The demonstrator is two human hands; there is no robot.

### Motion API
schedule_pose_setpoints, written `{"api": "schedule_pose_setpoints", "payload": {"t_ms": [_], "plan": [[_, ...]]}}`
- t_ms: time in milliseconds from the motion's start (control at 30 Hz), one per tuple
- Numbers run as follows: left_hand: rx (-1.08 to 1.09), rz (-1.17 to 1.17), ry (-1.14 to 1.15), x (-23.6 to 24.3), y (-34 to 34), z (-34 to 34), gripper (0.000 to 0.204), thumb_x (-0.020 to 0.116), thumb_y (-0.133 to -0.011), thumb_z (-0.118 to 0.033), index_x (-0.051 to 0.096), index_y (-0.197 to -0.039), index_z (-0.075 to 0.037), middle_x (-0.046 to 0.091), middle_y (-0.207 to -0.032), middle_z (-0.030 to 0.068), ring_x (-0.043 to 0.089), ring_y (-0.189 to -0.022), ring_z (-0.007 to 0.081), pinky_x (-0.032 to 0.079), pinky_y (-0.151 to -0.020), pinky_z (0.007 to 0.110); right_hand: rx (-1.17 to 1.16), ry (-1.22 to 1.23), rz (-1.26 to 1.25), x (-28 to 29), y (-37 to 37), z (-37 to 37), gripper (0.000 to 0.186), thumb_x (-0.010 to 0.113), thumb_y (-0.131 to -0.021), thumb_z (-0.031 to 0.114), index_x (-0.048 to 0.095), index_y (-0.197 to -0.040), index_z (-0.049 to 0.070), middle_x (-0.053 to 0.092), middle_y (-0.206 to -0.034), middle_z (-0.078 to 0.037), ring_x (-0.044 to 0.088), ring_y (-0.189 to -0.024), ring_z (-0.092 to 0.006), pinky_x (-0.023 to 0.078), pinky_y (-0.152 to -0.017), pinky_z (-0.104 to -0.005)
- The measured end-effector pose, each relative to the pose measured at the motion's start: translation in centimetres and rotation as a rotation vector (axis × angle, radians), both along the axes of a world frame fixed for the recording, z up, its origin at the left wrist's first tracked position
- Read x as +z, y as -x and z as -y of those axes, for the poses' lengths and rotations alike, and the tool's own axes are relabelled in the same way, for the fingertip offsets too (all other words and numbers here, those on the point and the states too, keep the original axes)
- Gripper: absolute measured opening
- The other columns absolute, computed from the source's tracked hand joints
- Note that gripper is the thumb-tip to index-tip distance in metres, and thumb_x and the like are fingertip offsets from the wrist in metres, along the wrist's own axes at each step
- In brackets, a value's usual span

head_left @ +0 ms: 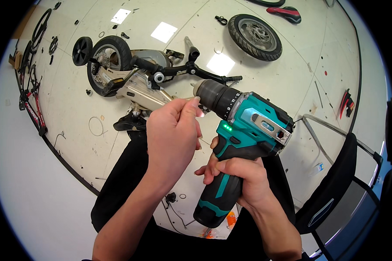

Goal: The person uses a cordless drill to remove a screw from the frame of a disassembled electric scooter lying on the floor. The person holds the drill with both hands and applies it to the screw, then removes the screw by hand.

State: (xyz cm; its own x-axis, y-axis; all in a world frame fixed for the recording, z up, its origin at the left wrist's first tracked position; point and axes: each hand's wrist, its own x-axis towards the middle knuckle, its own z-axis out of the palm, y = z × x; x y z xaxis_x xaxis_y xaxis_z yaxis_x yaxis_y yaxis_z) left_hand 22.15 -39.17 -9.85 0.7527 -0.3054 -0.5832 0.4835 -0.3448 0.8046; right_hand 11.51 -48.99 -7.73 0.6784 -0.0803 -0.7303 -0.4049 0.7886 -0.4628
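Note:
A teal and black cordless drill (252,124) is held up in front of me, its chuck (209,93) pointing to the upper left. My right hand (244,174) is wrapped round its handle from the right. Several small green lights glow above the grip. Just below the chuck's front end, my left hand (174,135) has its fingers curled, with thumb and forefinger pinched together. What lies in that pinch, if anything, is hidden. A small metal tip (192,85) shows at the chuck's nose. Beyond my hands, a partly dismantled small electric bike (139,91) lies on the floor.
A loose wheel with a tyre (255,37) and a red and black saddle (285,14) lie at the far side. A red and black bike frame (32,106) is at the left. Close on my right stands a black chair (335,187). Small parts dot the pale floor (300,74).

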Motion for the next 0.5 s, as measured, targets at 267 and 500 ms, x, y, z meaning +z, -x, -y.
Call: {"api": "schedule_pose_setpoints", "payload": {"t_ms": [267,500], "plan": [[-0.039,-0.015,-0.010,-0.05,0.29,0.22,0.026,0.053,-0.096,-0.019,0.060,-0.079,0.000,0.051,-0.054,0.0004,0.046,-0.041,0.0062,0.039,-0.039,0.021,-0.011,0.002,0.029,0.09,0.06,0.43,0.039,0.052,-0.069,0.003,0.049,-0.107,-0.004,0.058,-0.066,-0.011,0.063,-0.063,-0.0251,0.051,-0.082,-0.0482],[-0.063,0.072,-0.084,-0.08,0.76,0.34,0.026,0.055,-0.094,-0.017,0.060,-0.077,0.002,0.049,-0.048,0.0027,0.046,-0.041,0.0070,0.036,-0.041,0.025,-0.007,0.011,0.031,0.17,0.18,0.50,0.039,0.053,-0.070,0.004,0.049,-0.108,-0.004,0.058,-0.067,-0.011,0.063,-0.063,-0.0249,0.051,-0.082,-0.0478]]}}
